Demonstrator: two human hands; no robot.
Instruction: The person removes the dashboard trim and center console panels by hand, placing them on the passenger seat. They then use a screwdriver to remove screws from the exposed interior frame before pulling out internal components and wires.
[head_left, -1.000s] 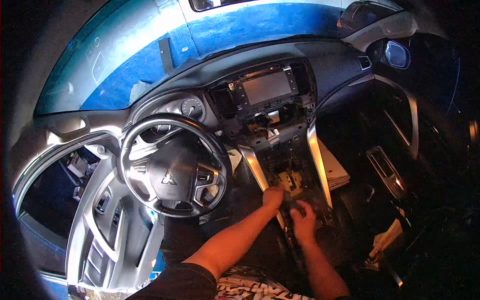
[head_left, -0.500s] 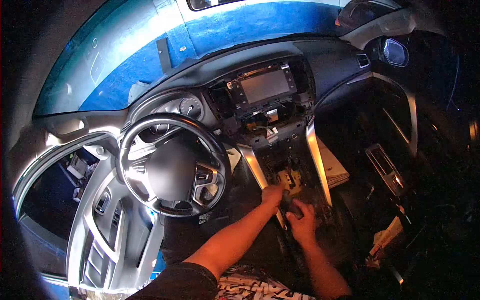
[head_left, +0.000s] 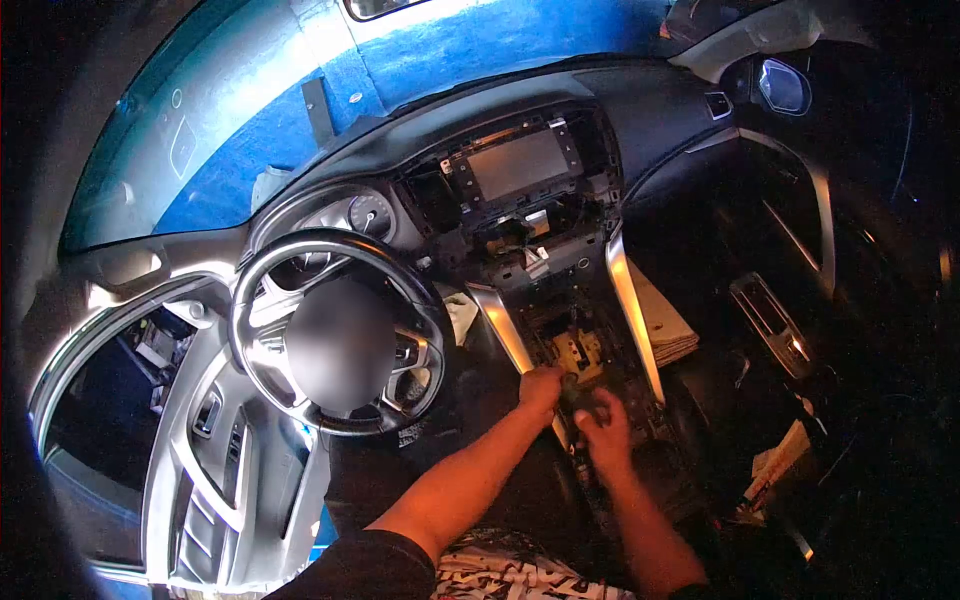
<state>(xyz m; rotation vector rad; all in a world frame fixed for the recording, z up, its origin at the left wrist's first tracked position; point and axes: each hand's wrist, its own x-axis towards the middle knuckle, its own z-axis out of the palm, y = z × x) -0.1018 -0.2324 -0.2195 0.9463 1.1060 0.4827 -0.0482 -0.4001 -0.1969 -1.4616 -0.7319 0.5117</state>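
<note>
My left hand (head_left: 542,390) is closed at the rear of the opened center console, beside the left silver trim strip (head_left: 502,325). A dark, rounded object (head_left: 571,393) shows at its fingertips; its kind is too dim to tell. Just to the right and nearer to me, my right hand (head_left: 605,435) curls its fingers and thumb around something dark that I cannot make out. Ahead of both hands lies the exposed shifter base with a yellowish plate (head_left: 577,352). A second silver trim strip (head_left: 637,325) runs along the console's right side.
The steering wheel (head_left: 340,235) stands left of my arms. Ahead, the dashboard is stripped around a screen (head_left: 517,165), with an open cavity (head_left: 515,235) below. Folded cardboard-like material (head_left: 660,320) lies right of the console. A door switch panel (head_left: 770,325) rests farther right.
The camera view has shifted slightly. My right hand's fingers have lifted and opened a little around the dark thing. My left hand stays closed in nearly the same place.
</note>
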